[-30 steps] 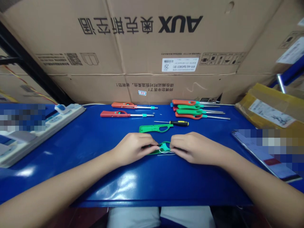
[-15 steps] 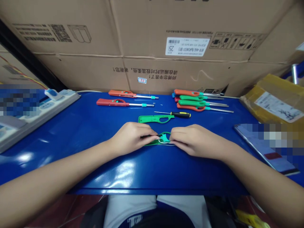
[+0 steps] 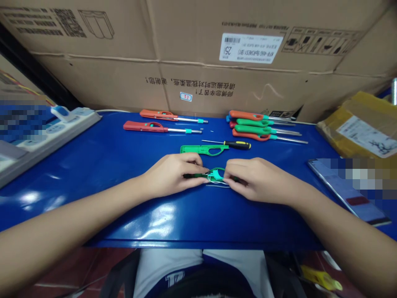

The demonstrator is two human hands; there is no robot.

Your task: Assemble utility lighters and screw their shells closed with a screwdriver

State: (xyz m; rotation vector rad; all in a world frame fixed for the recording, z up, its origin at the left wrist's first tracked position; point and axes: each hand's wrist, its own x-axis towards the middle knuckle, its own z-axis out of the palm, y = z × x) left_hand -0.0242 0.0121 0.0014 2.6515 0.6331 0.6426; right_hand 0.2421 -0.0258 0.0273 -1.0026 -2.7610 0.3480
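Note:
Between my two hands is an opened green lighter casing [image 3: 202,176] with a turquoise trigger [image 3: 218,175] and thin white wires in it. My left hand [image 3: 180,173] is closed on its left end, thumb and fingers pinching near the wires. My right hand [image 3: 248,179] pinches the other end beside the trigger; its fingertips hide what lies under them. Just beyond my hands lies a loose green casing half [image 3: 203,150]. A screwdriver [image 3: 237,145] with a black and yellow handle rests behind that half.
Two red-orange long lighters [image 3: 145,126] lie at the back left. A pile of several lighters [image 3: 252,130] is at the back right. A power strip [image 3: 72,123] stands left; a phone [image 3: 344,192] and a taped parcel [image 3: 362,124] are right. A cardboard box [image 3: 192,70] walls the back.
The camera view has tilted down slightly. Both hands stay on the green casing, with small finger shifts around the trigger and wires.

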